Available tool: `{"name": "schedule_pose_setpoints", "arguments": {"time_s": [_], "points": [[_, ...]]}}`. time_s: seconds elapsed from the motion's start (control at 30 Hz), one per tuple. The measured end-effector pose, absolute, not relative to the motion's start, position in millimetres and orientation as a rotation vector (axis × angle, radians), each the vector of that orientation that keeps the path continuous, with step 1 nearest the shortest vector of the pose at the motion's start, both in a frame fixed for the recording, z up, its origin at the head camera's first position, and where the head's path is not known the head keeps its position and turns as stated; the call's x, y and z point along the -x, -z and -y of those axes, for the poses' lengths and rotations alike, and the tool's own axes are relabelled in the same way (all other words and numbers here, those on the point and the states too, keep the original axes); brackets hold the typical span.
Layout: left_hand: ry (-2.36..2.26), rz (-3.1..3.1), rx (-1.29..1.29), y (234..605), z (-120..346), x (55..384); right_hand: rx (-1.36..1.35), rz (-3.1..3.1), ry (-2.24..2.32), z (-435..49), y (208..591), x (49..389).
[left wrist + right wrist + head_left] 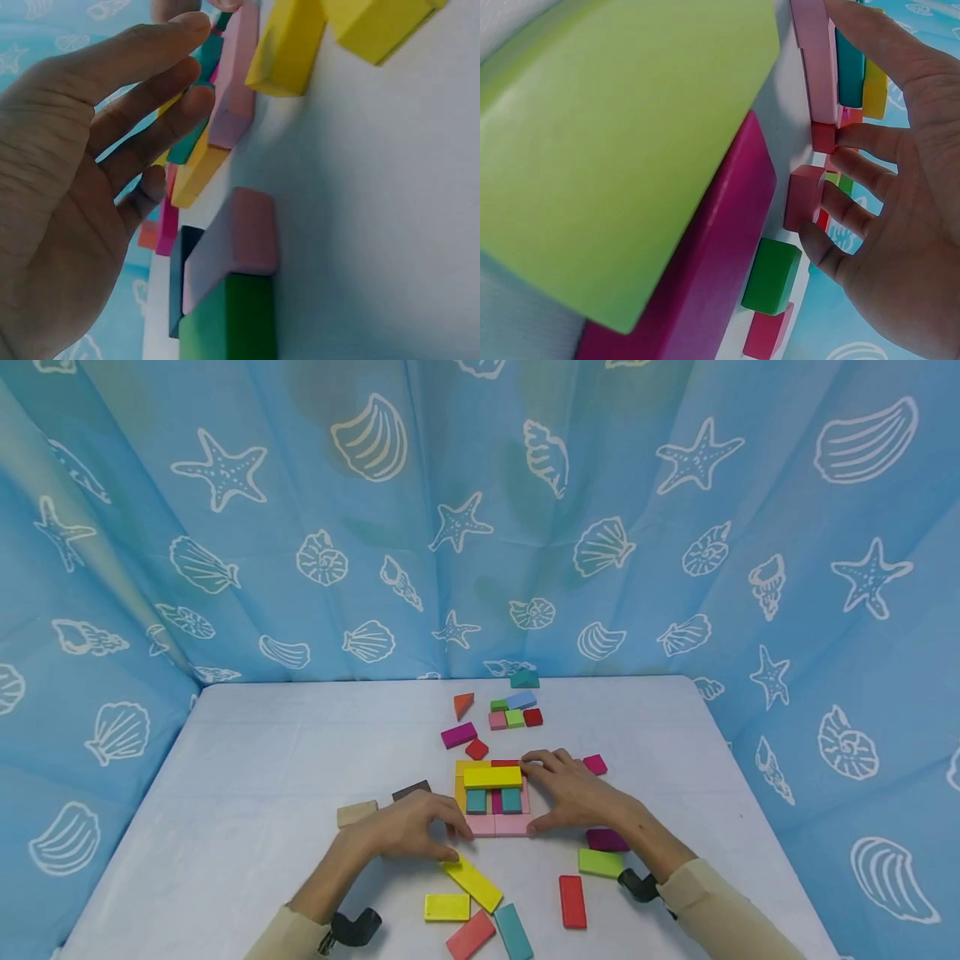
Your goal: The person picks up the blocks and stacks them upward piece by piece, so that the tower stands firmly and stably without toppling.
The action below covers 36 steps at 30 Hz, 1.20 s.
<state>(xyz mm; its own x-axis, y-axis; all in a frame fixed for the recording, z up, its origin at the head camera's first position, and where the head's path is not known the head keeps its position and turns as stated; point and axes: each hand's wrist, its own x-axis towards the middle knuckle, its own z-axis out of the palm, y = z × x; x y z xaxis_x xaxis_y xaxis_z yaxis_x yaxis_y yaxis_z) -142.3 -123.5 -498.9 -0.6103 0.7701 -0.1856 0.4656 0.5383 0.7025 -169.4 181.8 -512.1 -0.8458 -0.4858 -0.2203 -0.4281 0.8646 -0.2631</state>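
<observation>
A low rectangular structure of wooden blocks stands mid-table, with pink blocks (512, 825) along its front and an orange block (460, 789) on its left side. Two teal blocks (476, 802) stand within it, and a long yellow block (492, 777) lies across behind them. My left hand (411, 827) hovers at the front left corner, fingers loosely bent and holding nothing. At the right side is my right hand (573, 789), fingers spread, its thumb by the front pink block and its fingertips near the back right corner.
Loose yellow blocks (472, 883), a teal block (513, 932) and a red block (572, 902) lie in front. A lime block (601, 862) and a magenta block (607, 840) sit under the right forearm. Several small blocks (514, 718) are at the back; a beige block (357, 813) is left.
</observation>
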Motion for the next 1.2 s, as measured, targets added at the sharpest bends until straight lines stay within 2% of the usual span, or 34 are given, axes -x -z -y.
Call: {"name": "schedule_pose_setpoints", "arguments": {"time_s": [0.67,1.0,1.2], "points": [[-0.589,-2.383,-1.203,517,113,125,0.671,-2.768,0.293,-182,510,168],[-0.873,-2.77,-0.964,507,103,134,0.72,-2.763,0.311,-184,510,169],[-0.804,-2.956,-0.943,513,96,140,0.726,-2.759,0.309,-184,509,168]]}}
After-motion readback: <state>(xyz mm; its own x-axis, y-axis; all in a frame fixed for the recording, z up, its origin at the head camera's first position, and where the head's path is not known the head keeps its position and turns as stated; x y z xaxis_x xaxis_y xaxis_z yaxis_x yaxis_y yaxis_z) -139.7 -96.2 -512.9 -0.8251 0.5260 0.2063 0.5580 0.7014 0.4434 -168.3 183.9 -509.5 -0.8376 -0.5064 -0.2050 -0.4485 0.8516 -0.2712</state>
